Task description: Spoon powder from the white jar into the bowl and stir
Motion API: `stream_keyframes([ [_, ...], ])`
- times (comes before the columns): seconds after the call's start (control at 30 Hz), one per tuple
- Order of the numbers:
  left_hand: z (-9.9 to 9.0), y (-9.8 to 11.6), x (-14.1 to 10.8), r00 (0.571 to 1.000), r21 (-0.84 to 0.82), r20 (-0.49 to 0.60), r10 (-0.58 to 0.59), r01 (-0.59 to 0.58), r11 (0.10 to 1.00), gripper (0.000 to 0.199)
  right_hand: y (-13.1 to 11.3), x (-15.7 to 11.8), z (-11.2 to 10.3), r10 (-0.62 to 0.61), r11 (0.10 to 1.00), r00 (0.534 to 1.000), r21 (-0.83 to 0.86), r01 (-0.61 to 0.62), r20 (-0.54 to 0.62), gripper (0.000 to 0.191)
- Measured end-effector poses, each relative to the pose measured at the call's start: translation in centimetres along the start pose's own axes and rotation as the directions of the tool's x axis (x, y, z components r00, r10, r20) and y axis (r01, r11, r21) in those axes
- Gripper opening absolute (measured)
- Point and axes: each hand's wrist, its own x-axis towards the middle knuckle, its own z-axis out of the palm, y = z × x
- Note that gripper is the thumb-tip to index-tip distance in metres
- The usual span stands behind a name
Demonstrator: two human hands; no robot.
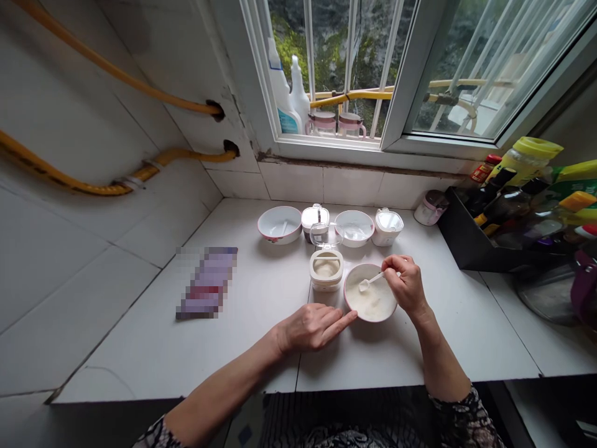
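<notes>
Right hand (407, 286) clenched on a small white spoon (375, 279), stirring lumpy white paste in a pink-rimmed white bowl (373, 319) on the table (448, 348); left hand (310, 328) open, released, beside the bowl.

Nothing legible anywhere: no brand, number or sign readable. Blue label on the white spray bottle (284, 99) on the windowsill (326, 147), too blurred to read. Labels on the dark bottles (508, 208) in the black rack (466, 236), likewise too small. Pixelated purple packet (206, 283) on the table (140, 367), any print hidden by the blur.
</notes>
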Motion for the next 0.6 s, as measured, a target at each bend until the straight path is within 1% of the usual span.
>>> stream_keyframes([
  [0.07,-0.03,0.01,0.02,1.0,-0.004,-0.003,0.001,-0.001,1.0,0.042,0.01,-0.01,0.09,0.007,1.0,1.0,0.012,-0.007,0.011,0.015],
  [0.17,-0.01,0.01,-0.07,1.0,-0.005,-0.014,0.002,-0.002,1.0,0.038,-0.22,-0.13,0.55,-0.001,0.999,0.998,0.042,-0.001,0.068,0.015],
  [0.27,0.19,-0.01,-0.44,1.0,0.004,0.0,-0.007,0.007,1.0,0.041,-0.59,-0.3,0.96,-0.026,0.998,0.992,0.063,0.018,0.127,0.016],
  [0.33,0.37,-0.02,-0.71,1.0,0.001,0.015,-0.019,0.019,1.0,0.045,-0.79,-0.35,1.0,-0.008,0.995,0.988,0.1,-0.008,0.157,0.016],
  [0.43,0.5,-0.03,-0.88,0.999,-0.008,0.024,-0.025,0.025,1.0,0.047,-0.87,-0.23,0.77,0.098,0.966,0.978,0.22,-0.138,0.184,0.015],
  [0.53,0.39,-0.01,-0.67,1.0,-0.003,0.016,-0.018,0.018,1.0,0.048,-0.76,0.11,0.43,0.229,0.872,0.949,0.387,-0.3,0.219,0.011],
  [0.6,0.23,0.0,-0.41,1.0,0.001,0.003,-0.013,0.013,1.0,0.048,-0.64,0.41,0.2,0.288,0.806,0.93,0.466,-0.364,0.228,0.01],
])
